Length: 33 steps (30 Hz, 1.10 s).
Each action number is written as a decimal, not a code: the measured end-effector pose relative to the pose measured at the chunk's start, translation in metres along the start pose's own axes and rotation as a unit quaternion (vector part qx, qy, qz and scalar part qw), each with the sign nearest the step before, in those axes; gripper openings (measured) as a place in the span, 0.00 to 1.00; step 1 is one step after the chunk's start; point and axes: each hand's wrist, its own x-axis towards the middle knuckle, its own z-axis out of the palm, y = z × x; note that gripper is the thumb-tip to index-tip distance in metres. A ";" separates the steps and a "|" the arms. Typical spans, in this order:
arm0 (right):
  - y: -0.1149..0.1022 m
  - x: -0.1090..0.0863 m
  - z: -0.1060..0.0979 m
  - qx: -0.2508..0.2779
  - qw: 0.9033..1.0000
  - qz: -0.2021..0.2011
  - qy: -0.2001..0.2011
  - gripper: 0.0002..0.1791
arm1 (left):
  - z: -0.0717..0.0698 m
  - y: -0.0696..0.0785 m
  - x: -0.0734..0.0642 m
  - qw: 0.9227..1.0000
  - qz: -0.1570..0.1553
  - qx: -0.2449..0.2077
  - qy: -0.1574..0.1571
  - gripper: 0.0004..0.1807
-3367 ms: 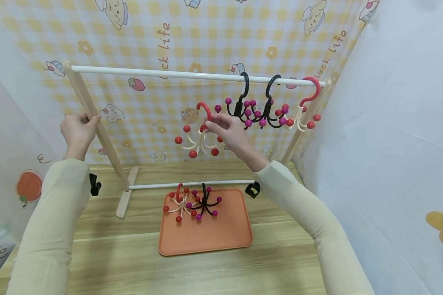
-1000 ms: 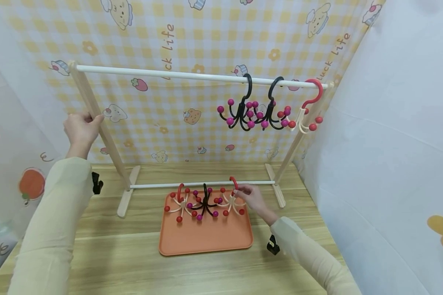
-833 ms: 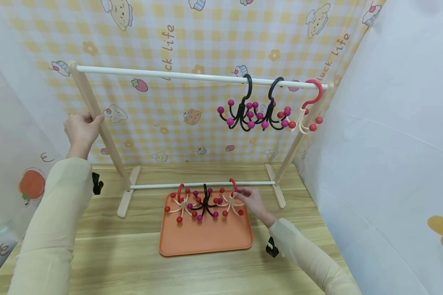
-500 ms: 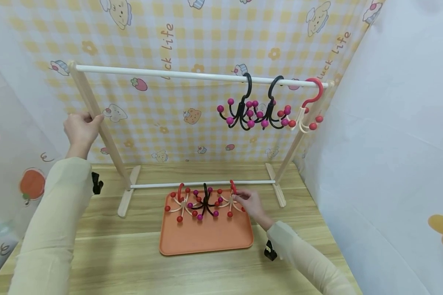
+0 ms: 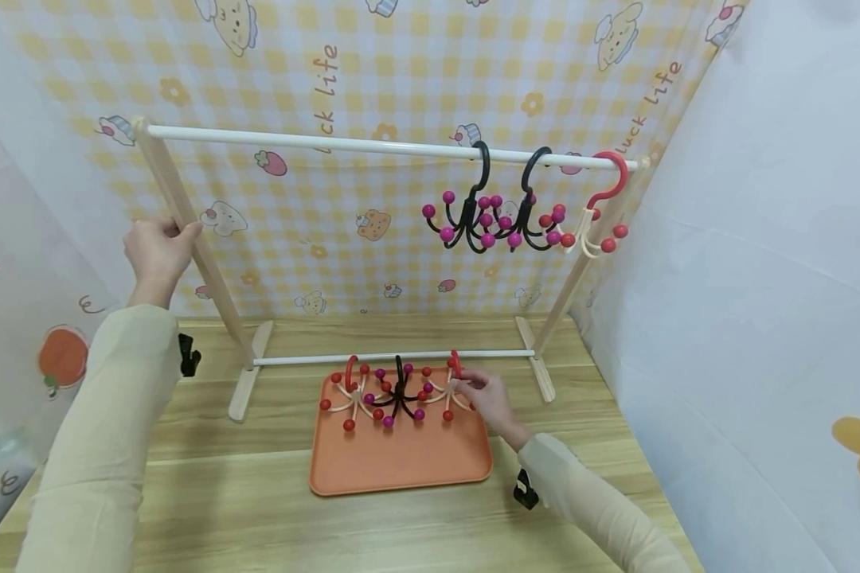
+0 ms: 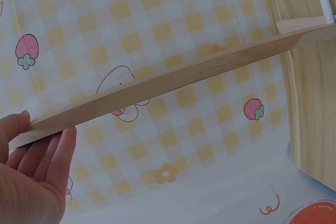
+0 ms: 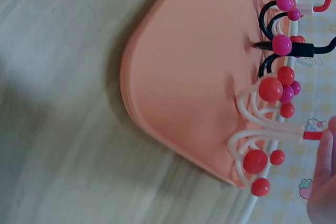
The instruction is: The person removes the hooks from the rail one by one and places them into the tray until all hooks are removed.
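Note:
My left hand (image 5: 159,253) grips the left wooden post (image 6: 157,83) of a garment rack, thumb on one side and fingers on the other. At the orange tray (image 5: 401,465), my right hand (image 5: 483,394) pinches the red hook of a cream claw hanger (image 7: 286,132) with red ball tips. This hanger stands upright at the tray's right back. Left of it on the tray stand a black claw hanger (image 5: 399,391) with magenta balls and another cream claw hanger (image 5: 354,395) with a red hook. Part of the held hanger is hidden behind my right fingers in the head view.
On the rack's white top rail (image 5: 294,142) hang two black claw hangers, one left (image 5: 467,215) and one right (image 5: 523,215), and a red-hooked cream one (image 5: 586,223) at the far right. A lower white bar (image 5: 294,360) runs behind the tray. Wooden feet (image 5: 242,394) rest on the table.
My right hand has brought the cream claw hanger down from mid-air to the tray's right side. Within the last second the hanger has turned slightly. My left hand has stayed on the post.

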 end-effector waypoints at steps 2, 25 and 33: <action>0.034 0.010 -0.004 -0.004 1.000 -0.010 -0.002 0.12 | 0.000 0.000 0.000 1.000 0.000 -0.001 0.000 0.28; -0.123 0.059 -0.056 -0.035 0.990 -0.097 0.097 0.14 | -0.001 0.000 -0.001 1.000 -0.005 -0.010 -0.008 0.28; -0.196 0.065 -0.066 -0.001 0.981 -0.156 0.117 0.12 | 0.000 0.001 0.000 1.000 -0.006 -0.018 -0.010 0.28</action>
